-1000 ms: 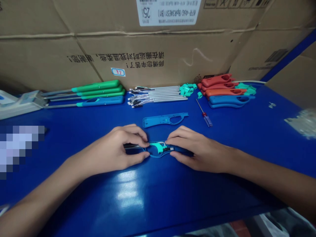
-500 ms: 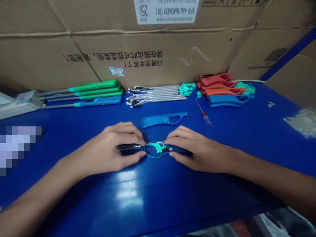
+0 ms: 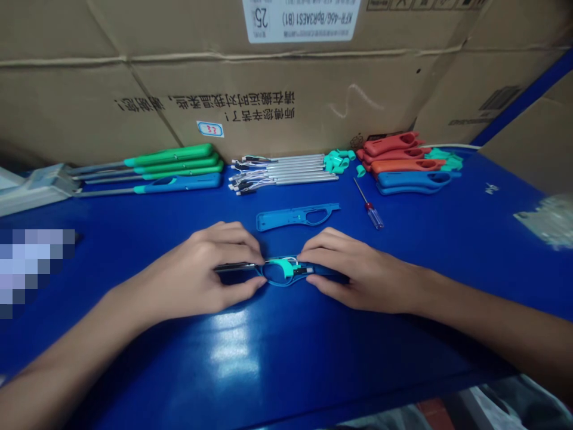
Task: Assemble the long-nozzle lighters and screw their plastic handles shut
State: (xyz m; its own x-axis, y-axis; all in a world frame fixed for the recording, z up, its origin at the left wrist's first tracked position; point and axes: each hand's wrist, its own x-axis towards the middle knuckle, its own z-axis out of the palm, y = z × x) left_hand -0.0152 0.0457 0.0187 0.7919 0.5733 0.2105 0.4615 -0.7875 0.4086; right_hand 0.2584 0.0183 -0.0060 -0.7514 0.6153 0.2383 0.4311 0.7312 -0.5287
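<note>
A blue half shell of a long-reach lighter (image 3: 281,284) lies low over the table between my hands, its open side up. A turquoise trigger (image 3: 283,267) sits across its oval opening, beside a small black part with a pale tip (image 3: 302,270) and a white wire. My left hand (image 3: 208,269) is closed around the shell's left end, where a shiny metal tube (image 3: 235,267) runs under the fingers. On the right, my right hand (image 3: 364,272) pinches the shell's edges between thumb and fingers, hiding its handle end. Just beyond lies another blue half shell (image 3: 280,221).
Behind are lighters with green and blue handles (image 3: 179,167), metal tubes with wires (image 3: 295,170), turquoise triggers (image 3: 338,162), and red, orange and blue shells (image 3: 403,164). A screwdriver (image 3: 373,215) lies right of centre. A cardboard box (image 3: 313,77) walls off the back.
</note>
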